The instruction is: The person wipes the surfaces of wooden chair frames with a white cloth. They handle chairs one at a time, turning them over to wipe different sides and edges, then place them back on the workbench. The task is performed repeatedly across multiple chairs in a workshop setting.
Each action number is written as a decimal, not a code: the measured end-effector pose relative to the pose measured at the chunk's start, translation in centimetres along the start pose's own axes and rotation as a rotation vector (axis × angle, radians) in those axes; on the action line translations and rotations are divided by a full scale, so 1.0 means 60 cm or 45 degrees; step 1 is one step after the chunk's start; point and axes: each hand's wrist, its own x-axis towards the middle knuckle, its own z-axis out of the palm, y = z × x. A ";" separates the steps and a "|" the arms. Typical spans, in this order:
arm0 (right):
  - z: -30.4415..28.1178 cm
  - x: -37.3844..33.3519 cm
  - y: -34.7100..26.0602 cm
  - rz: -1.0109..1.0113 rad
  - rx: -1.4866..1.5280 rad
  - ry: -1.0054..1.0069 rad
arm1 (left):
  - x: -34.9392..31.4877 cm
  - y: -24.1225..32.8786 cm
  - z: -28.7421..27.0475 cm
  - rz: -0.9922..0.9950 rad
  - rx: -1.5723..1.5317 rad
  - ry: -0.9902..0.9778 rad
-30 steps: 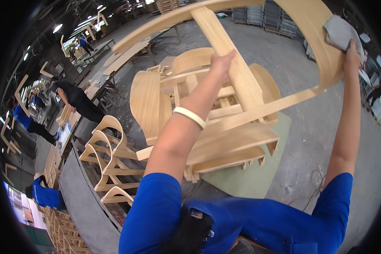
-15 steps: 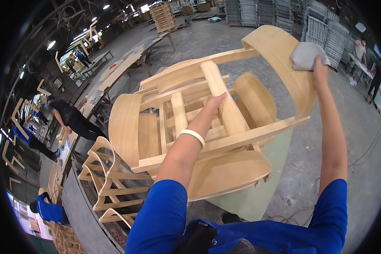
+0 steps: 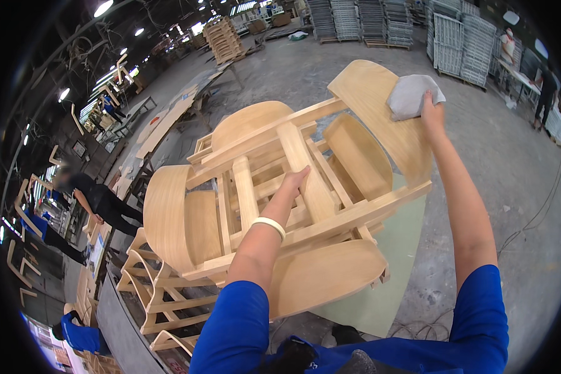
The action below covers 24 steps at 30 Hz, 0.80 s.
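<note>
Chairs (image 3: 274,206) now lower; two stacked, left fingers (image 3: 298,177) round slat, right on one cloth (image 3: 411,95).

Left hand (image 3: 296,179) fingertips hidden behind slat (image 3: 305,171) — grip unclear.

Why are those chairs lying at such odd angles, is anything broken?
No damage shows. The chairs are tipped over and nested, not upright; the left hand steadies a rail while the right hand presses a grey cloth on a curved panel.
</note>
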 end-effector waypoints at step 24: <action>0.063 0.013 0.082 -0.017 0.095 -0.113 | 0.035 -0.013 -0.021 -0.038 0.146 0.112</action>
